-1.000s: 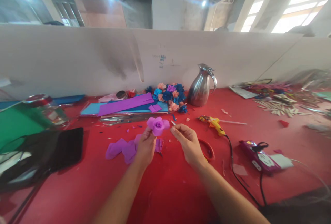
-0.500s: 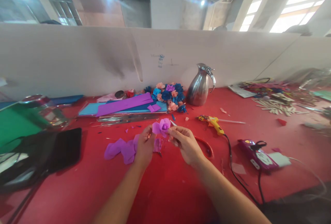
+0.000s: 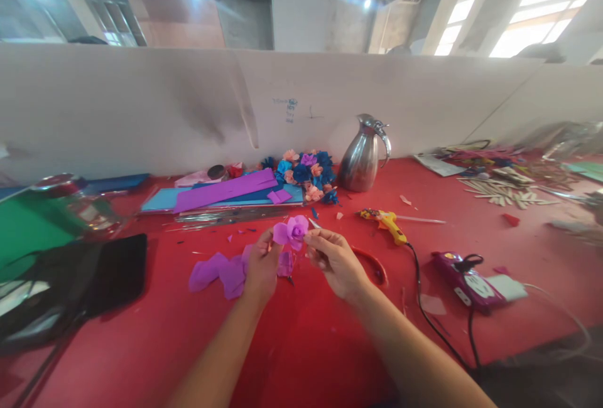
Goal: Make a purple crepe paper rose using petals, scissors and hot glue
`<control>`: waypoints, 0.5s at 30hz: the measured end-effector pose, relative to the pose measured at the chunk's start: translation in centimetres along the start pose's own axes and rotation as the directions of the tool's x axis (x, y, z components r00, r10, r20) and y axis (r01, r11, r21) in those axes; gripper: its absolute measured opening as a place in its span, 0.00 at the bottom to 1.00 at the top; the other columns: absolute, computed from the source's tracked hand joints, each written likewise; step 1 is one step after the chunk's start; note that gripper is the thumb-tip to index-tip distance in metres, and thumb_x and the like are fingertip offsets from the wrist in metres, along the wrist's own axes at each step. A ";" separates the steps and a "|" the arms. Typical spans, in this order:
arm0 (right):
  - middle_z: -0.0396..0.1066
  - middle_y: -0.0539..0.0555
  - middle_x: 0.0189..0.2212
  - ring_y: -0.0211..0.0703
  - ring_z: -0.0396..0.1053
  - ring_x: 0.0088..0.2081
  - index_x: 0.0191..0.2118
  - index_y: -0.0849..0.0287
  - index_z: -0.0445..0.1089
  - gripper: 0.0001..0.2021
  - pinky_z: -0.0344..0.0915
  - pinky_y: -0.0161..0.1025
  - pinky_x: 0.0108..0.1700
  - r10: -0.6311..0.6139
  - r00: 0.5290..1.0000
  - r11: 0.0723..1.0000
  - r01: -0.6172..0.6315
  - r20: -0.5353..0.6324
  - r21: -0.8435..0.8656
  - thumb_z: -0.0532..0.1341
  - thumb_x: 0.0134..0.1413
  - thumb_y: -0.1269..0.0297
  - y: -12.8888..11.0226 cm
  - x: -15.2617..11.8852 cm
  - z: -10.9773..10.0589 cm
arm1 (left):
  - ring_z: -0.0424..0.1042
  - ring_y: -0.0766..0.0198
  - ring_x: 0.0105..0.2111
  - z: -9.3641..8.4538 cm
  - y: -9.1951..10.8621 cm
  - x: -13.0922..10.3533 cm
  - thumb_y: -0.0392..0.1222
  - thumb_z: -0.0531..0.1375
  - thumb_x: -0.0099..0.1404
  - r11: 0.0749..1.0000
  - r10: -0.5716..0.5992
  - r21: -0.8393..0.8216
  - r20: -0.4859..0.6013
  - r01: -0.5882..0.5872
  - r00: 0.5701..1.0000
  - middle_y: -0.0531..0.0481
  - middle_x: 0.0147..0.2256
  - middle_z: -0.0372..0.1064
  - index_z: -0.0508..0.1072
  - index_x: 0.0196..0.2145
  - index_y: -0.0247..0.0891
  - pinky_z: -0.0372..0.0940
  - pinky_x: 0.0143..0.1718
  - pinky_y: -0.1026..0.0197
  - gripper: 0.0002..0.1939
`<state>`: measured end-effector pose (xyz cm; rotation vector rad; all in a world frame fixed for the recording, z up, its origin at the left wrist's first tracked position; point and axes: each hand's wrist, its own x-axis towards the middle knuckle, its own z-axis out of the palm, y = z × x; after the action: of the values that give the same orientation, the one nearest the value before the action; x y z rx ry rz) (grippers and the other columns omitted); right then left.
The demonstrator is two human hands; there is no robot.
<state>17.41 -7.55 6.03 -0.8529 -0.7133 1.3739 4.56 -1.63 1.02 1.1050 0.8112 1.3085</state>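
A purple paper flower is held up between my two hands over the red table. My left hand pinches its left petal, and my right hand pinches its right side with thumb and forefinger. Purple paper pieces lie beside and partly behind my left hand. Under and behind my right hand is a pair of scissors with a red handle, partly hidden. A yellow glue gun rests to the right.
Behind are purple paper strips, a pile of finished flowers and a steel jug. A power strip with cables lies right, wooden sticks far right. At left are a black tablet-like object and a glass jar.
The flower has turned slightly, so its curled centre and petals show more openly. Both hands keep their pinch on it. The whole view has shifted a little.
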 end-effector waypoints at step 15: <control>0.63 0.45 0.13 0.26 0.50 0.15 0.23 0.61 0.72 0.10 0.39 0.29 0.16 0.030 0.998 0.999 -0.031 0.059 0.014 0.71 0.37 0.62 0.0 0.0 0.2 | 0.71 0.59 0.40 0.3 0.6 -0.3 0.44 0.61 0.57 0.997 0.022 0.079 0.015 -0.023 1.000 0.48 0.38 0.75 0.75 0.41 0.37 0.62 0.45 0.59 0.14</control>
<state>17.27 -7.55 6.11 -0.8177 -0.7367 1.4349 4.58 -2.03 1.64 1.1880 0.8489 1.2958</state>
